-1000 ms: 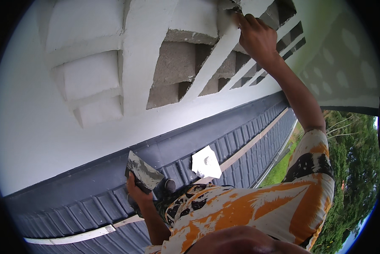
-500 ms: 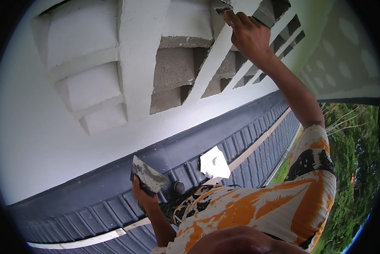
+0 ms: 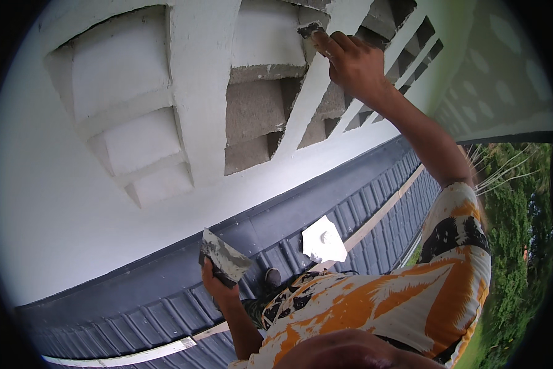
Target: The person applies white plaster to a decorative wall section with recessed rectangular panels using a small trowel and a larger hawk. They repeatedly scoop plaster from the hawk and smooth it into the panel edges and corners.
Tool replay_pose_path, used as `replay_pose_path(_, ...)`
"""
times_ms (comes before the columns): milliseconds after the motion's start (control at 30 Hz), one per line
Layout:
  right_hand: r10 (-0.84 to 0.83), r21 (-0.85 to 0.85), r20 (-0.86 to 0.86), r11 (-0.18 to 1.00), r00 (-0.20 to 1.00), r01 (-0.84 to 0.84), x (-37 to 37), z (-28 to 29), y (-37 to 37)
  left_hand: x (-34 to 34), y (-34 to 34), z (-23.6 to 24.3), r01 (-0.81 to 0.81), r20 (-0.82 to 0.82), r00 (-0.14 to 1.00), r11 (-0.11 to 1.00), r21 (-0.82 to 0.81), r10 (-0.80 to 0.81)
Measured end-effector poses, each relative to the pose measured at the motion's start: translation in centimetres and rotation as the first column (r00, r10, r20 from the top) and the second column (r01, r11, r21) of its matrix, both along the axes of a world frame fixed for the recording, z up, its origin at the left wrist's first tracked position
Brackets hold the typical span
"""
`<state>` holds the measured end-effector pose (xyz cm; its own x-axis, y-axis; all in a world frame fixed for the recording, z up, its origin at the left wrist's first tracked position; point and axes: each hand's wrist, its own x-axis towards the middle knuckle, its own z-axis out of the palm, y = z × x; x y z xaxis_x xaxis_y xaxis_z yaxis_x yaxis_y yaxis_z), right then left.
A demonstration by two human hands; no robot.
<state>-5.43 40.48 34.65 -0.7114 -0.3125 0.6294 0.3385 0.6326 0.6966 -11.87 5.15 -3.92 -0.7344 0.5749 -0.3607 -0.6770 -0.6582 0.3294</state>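
Pinching a small flat grey-smeared scraper (image 3: 310, 29) in my right fingers (image 3: 333, 48) by a white-backed square recess (image 3: 267, 37), left fingers (image 3: 208, 270) gripping a wide paste-smeared rectangular blade (image 3: 227, 253) lower down, smeared face toward me, likely so the paste stays handy.

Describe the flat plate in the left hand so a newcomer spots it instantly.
Find the dark tiled roof below the pale wall. Over it, low and left of centre, the left hand grips the flat plate. Its grey, smeared face sets it apart from the white, many-sided piece to its right.
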Motion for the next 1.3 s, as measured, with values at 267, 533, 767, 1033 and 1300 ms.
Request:
replay_pose_path(267,0.097,-0.313,-0.293,0.93,0.951,-0.192,2.5,0.5,-0.4,-0.8,1.7,3.8,0.057,-0.068,0.996,0.994,0.095,-0.051)
replay_pose_path(533,0.028,-0.865,-0.5,0.04,0.866,-0.501,4.5,-4.4,-4.6,-1.5,2.1,5.1,0.094,-0.091,0.993,0.984,0.151,-0.081)
replay_pose_path(767,-0.139,-0.402,-0.502,-0.836,0.854,-0.373,6.4,-8.4,-7.7,-2.1,1.4,9.2,0.06,-0.135,0.99,0.995,0.082,-0.049)
replay_pose_path(1033,0.014,-0.46,-0.516,-0.848,0.856,-0.263,8.1,-9.7,-12.6,-2.0,0.7,16.2,0.009,-0.224,0.975,1.0,-0.003,-0.01)
replay_pose_path(1300,0.1,-0.764,-0.549,-0.461,0.83,-0.45,10.4,-7.9,-12.4,-3.2,3.2,27.9,-0.105,-0.635,0.768,0.994,0.007,0.085)
